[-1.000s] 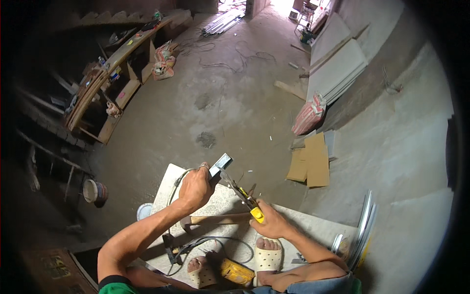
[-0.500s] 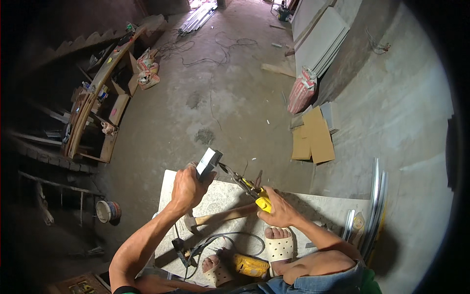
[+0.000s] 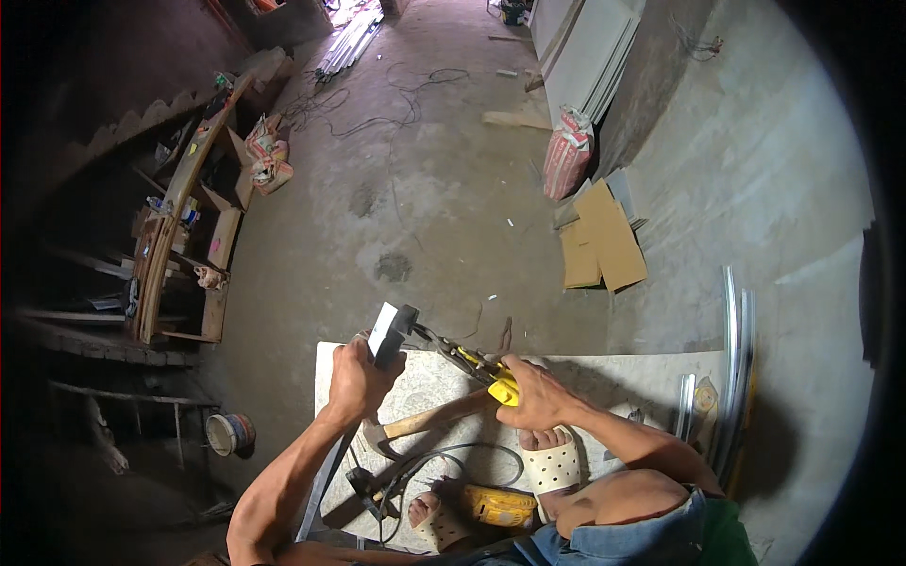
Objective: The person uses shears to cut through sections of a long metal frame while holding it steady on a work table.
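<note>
Snips (image 3: 475, 364) with yellow handles slant from your right hand (image 3: 536, 391), their metal nose pointing up and to the left. That grip is clenched around the handles, the wrist nearly in line with your right forearm (image 3: 632, 436), which reaches in from the lower right above your bent knee (image 3: 628, 498). Your left hand (image 3: 360, 382) grasps a metal channel (image 3: 383, 332) close to its upper end, the fist wrapped about it. Your left forearm (image 3: 302, 455) rises steeply from the lower left, the elbow bent. The channel's end stands above your fist, a dark flap jutting right; the snips' nose touches this flap or sits just beside it, and whether it bites cannot be told. Both your hands are raised over a pale board (image 3: 425, 379), where a hammer (image 3: 440, 413) lies below them. A yellow power tool (image 3: 500, 507) lies between your sandals (image 3: 554, 469), near a looped dark cable (image 3: 472, 447).
</note>
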Demonstrator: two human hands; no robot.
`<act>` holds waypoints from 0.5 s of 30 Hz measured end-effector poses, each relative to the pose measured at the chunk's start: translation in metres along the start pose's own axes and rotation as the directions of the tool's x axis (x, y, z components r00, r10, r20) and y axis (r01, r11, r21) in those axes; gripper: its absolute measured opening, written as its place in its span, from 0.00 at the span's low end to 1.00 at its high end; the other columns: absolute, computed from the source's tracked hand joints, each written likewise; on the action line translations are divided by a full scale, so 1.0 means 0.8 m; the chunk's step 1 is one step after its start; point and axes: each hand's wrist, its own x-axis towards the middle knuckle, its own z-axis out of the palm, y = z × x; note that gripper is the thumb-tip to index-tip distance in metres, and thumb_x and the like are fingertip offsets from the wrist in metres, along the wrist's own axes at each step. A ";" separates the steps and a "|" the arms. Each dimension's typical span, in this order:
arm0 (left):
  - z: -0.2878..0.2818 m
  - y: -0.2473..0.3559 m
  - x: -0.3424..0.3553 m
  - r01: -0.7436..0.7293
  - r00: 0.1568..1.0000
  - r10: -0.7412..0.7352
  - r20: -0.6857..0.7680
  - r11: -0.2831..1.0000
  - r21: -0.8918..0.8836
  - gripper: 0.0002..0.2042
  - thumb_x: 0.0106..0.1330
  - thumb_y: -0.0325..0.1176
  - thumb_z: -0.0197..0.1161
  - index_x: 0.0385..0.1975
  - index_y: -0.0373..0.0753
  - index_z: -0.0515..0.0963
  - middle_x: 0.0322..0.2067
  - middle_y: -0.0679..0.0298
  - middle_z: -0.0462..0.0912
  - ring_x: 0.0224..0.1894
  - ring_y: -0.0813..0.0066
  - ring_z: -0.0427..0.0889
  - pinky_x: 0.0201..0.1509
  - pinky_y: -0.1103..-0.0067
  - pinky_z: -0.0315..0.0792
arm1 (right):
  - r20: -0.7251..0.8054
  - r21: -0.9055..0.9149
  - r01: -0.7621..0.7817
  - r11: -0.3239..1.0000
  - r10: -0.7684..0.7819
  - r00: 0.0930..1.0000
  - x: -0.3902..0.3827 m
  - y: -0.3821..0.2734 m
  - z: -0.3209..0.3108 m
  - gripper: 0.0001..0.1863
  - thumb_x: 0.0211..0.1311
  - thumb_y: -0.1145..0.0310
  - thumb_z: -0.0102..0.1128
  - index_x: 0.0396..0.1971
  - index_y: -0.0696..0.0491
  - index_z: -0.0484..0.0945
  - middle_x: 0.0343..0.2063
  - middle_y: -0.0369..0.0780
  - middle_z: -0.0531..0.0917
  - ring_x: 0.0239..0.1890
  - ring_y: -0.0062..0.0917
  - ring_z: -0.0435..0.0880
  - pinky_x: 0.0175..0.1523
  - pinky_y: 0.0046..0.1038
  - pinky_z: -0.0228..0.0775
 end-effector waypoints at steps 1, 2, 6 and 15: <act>-0.005 -0.003 0.003 -0.011 0.999 0.012 0.050 1.000 -0.021 0.19 0.53 0.38 0.73 0.23 0.27 0.74 0.18 0.52 0.79 0.20 0.68 0.80 0.25 0.70 0.73 | -0.059 0.002 0.112 0.994 -0.112 0.992 0.004 0.013 0.002 0.32 0.43 0.60 0.64 0.46 0.63 0.63 0.36 0.56 0.76 0.41 0.46 0.77 0.48 0.40 0.69; -0.012 -0.003 0.002 -0.011 0.999 0.012 0.052 1.000 -0.015 0.19 0.53 0.38 0.73 0.23 0.27 0.74 0.18 0.52 0.79 0.20 0.68 0.80 0.25 0.70 0.73 | -0.116 -0.003 0.224 0.975 -0.222 0.968 0.006 0.024 0.003 0.30 0.43 0.59 0.64 0.43 0.62 0.63 0.33 0.56 0.76 0.39 0.49 0.78 0.45 0.42 0.69; -0.051 0.009 -0.009 0.108 0.948 0.005 0.319 0.935 -0.337 0.16 0.54 0.35 0.74 0.24 0.29 0.75 0.17 0.62 0.78 0.19 0.78 0.77 0.23 0.75 0.71 | -0.086 0.022 0.288 0.957 -0.285 0.955 0.023 0.037 -0.004 0.32 0.42 0.63 0.64 0.47 0.58 0.62 0.40 0.53 0.72 0.45 0.47 0.74 0.52 0.40 0.66; -0.062 0.009 0.006 -0.072 0.862 0.250 0.440 0.921 -0.382 0.16 0.55 0.39 0.73 0.22 0.31 0.78 0.14 0.65 0.76 0.19 0.79 0.76 0.23 0.78 0.68 | -0.280 -0.204 0.505 0.839 -0.544 0.791 0.082 0.083 0.014 0.39 0.41 0.64 0.65 0.56 0.56 0.59 0.48 0.51 0.70 0.53 0.46 0.70 0.61 0.43 0.57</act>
